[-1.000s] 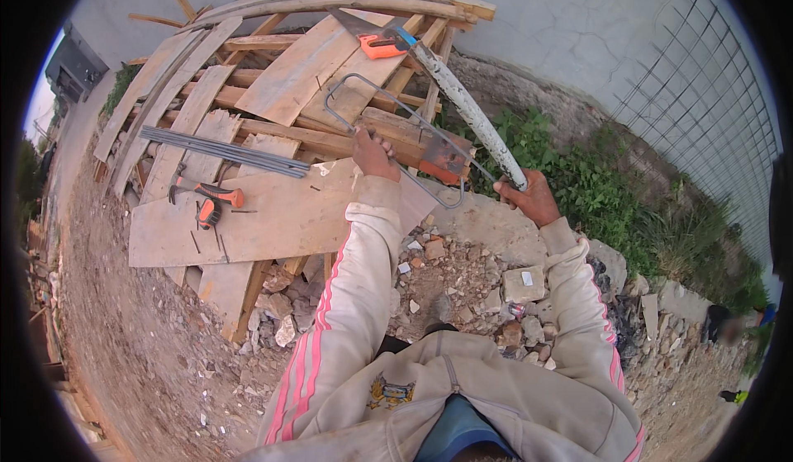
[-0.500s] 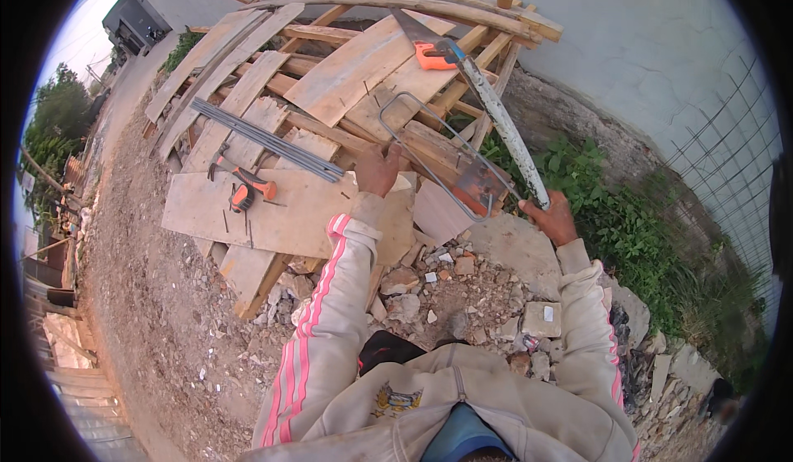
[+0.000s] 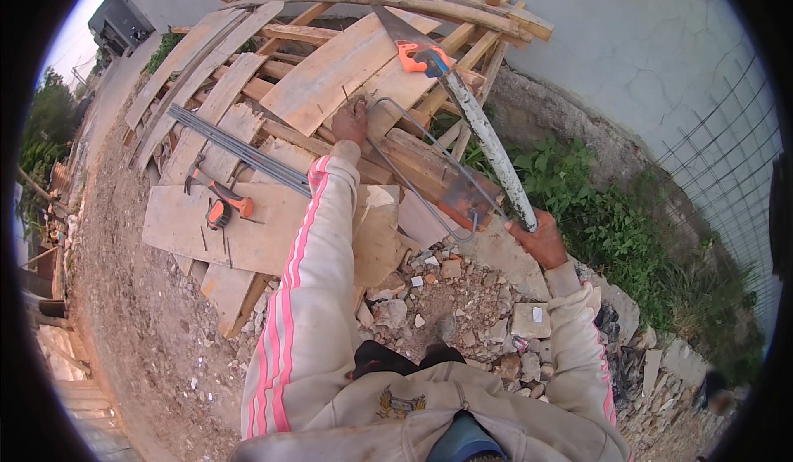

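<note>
My right hand [image 3: 541, 241] is closed around the lower end of a long white, paint-worn pipe [image 3: 487, 136]. The pipe slants up and away to the handle of a handsaw [image 3: 420, 56] with an orange and blue grip. My left hand [image 3: 350, 121] has its fingers curled at the upper left corner of a steel rod [image 3: 413, 183] bent into a long loop. Whether those fingers grip the rod is hidden. The loop's near end lies over a rusty brown plate [image 3: 469, 196] on the timber. Two nails [image 3: 345, 92] stand in the board beside my left hand.
A bundle of straight grey rods [image 3: 239, 150], a hammer [image 3: 221, 191] and an orange-black tape measure [image 3: 218, 213] lie on boards to the left. Rubble [image 3: 438, 297] covers the ground before me. Weeds [image 3: 570, 189], a wall [image 3: 611, 49] and wire mesh [image 3: 719, 156] stand at the right.
My left hand has reached farther away and up along the bent rod to its corner. My right hand keeps its hold on the pipe, and the whole view has shifted slightly.
</note>
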Tool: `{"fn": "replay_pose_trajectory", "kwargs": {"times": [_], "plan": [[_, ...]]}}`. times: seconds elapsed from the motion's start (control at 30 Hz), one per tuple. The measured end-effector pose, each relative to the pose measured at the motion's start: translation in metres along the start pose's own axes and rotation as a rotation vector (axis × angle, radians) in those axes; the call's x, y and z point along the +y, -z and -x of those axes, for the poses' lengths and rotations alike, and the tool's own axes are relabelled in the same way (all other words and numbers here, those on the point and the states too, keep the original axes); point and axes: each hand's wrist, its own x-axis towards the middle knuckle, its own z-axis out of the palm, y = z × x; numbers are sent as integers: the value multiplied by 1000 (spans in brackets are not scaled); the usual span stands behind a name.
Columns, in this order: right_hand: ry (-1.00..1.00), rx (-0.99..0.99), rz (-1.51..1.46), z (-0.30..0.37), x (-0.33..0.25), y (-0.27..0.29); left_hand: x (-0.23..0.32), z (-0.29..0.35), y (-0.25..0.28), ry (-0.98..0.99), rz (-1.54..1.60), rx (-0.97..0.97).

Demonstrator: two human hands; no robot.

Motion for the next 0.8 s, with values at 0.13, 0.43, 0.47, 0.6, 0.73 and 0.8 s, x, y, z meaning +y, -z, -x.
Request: {"fn": "replay_pose_trajectory", "kwargs": {"times": [0.13,0.43,0.47,0.6,0.73,0.8], "plan": [[-42,-37,-57,0,-1,1,-1,15,1,-111,129,23],[-27,-94,-14,5,-16,-3,29,36,21,-229,10,133],[-16,-66,-14,8,-12,-2,40,47,24,-227,-98,139],[-115,-104,-42,5,-3,0,64,83,31,-162,-348,-33],[-164,-157,-163,-6,12,3,60,71,37,-129,-322,-35],[-191,-190,-200,-10,10,7,63,72,46,-94,-503,-152]]}}
